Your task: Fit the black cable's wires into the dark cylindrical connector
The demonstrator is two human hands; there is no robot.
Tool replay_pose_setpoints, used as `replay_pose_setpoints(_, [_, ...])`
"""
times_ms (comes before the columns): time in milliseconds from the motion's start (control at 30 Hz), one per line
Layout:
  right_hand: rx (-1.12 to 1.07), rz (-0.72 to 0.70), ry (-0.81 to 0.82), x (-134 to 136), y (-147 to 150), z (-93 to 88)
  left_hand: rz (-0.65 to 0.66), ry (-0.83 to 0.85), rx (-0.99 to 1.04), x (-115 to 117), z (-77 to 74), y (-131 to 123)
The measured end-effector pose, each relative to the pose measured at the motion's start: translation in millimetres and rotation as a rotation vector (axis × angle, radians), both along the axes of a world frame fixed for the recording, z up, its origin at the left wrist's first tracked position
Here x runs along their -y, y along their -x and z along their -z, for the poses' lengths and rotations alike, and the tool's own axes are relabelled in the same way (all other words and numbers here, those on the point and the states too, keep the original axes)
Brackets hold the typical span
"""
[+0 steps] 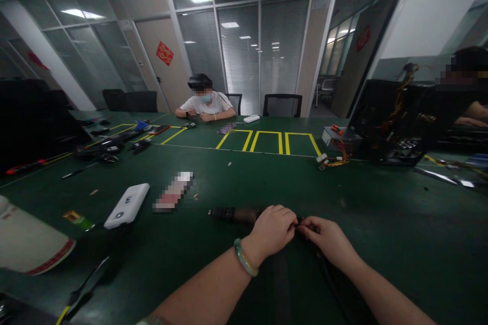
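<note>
My left hand (272,231), with a green jade bangle (245,257) on its wrist, and my right hand (326,239) meet over the green table mat (381,203). Their fingertips pinch a small black part (299,222), mostly hidden by the fingers. Just left of my left hand lies a dark cylindrical tool head (234,214), like a drill chuck. Black straps or cables (282,284) run below my hands toward me. A white power bank (126,206) and a blurred flat item (173,191) lie further left.
Across the table a seated person (206,104) wears a headset. An open computer case with coloured wires (392,121) stands at the right, beside another person. Yellow tape outlines (267,142) mark the mat. Tools and black devices (107,149) lie at the far left.
</note>
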State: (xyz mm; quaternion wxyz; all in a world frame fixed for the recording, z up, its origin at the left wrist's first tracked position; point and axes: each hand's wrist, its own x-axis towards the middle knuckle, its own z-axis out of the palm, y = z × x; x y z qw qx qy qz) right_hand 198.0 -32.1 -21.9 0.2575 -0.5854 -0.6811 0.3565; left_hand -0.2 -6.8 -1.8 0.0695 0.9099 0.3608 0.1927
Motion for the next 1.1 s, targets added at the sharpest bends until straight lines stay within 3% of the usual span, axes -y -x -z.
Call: replay_pose_setpoints(1100, [-0.029, -0.025, 0.005, 1.7, -2.2, -1.0, -0.007, 0.016, -0.004, 0.0, 0.3, -0.2])
